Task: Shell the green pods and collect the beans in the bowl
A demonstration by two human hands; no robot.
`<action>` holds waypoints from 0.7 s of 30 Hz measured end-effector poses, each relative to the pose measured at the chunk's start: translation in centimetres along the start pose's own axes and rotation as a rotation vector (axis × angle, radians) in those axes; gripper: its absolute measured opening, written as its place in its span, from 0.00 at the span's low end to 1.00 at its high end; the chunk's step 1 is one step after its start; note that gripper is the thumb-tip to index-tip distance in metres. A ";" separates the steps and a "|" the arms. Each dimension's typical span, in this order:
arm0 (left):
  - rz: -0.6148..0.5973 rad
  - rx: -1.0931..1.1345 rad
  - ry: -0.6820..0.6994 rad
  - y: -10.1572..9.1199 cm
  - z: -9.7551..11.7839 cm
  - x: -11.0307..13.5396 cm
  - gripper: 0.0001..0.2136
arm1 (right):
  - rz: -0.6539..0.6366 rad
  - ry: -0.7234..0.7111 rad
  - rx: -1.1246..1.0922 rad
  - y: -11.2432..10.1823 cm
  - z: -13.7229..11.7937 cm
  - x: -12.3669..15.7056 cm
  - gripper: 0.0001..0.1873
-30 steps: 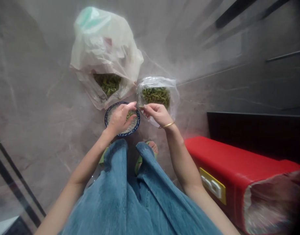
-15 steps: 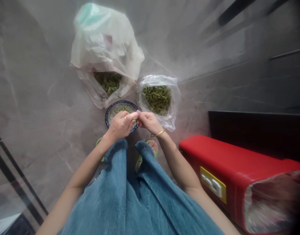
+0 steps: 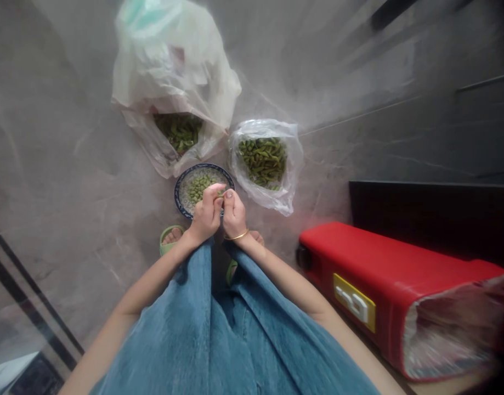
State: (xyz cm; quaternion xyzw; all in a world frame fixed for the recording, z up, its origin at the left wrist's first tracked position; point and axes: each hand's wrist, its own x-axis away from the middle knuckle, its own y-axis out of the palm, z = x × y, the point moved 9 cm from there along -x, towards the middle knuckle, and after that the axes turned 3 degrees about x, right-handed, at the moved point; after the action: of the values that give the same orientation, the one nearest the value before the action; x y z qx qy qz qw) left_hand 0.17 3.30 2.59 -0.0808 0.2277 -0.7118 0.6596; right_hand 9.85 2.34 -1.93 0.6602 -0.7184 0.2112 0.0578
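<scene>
My left hand [image 3: 206, 214] and my right hand [image 3: 234, 213] meet over the near rim of a blue-rimmed bowl [image 3: 182, 184] on the floor. Both pinch one small green bean pod [image 3: 220, 193] between their fingertips. Shelled green beans [image 3: 199, 185] lie in the bowl. A gold bangle circles my right wrist. To the right of the bowl, a clear plastic bag [image 3: 266, 159] stands open with green pods inside. Behind the bowl, a large white plastic bag [image 3: 173, 82] also shows green pods at its mouth.
I sit low over a grey marble-look floor [image 3: 71, 153], denim-covered knees in front, feet in green slippers [image 3: 169, 241] just behind the bowl. A long red container [image 3: 383, 280] with a yellow label lies at my right. A dark cabinet edge [image 3: 432, 214] runs behind it.
My hands have drawn together and back toward me, from over the bowl and the clear bag to the bowl's near rim. Both now pinch one pod; the bowl's beans show more.
</scene>
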 end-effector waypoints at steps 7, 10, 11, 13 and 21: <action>-0.080 0.398 -0.385 0.9 -2.8 0.0 0.15 | -0.082 -0.180 0.132 0.5 -0.7 -0.2 0.23; -0.121 0.648 -0.582 1.9 -4.2 0.4 0.13 | -0.138 -0.321 0.206 0.5 -1.1 -0.5 0.23; -0.122 0.717 -0.650 2.1 -4.6 0.6 0.13 | -0.160 -0.365 0.226 0.5 -1.2 -0.6 0.23; -0.107 0.800 -0.753 2.4 -5.2 1.0 0.13 | -0.215 -0.432 0.253 0.8 -1.5 -0.7 0.22; 0.008 0.312 -0.378 -0.6 -3.9 -0.4 0.14 | -0.326 -0.226 0.083 1.2 -0.3 -1.2 0.17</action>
State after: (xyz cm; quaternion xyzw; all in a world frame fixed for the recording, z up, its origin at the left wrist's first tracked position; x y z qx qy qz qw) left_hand -1.94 4.54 -0.56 -0.1088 -0.0123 -0.7079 0.6977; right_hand 8.81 3.60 -2.36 0.7890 -0.5948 0.1530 -0.0170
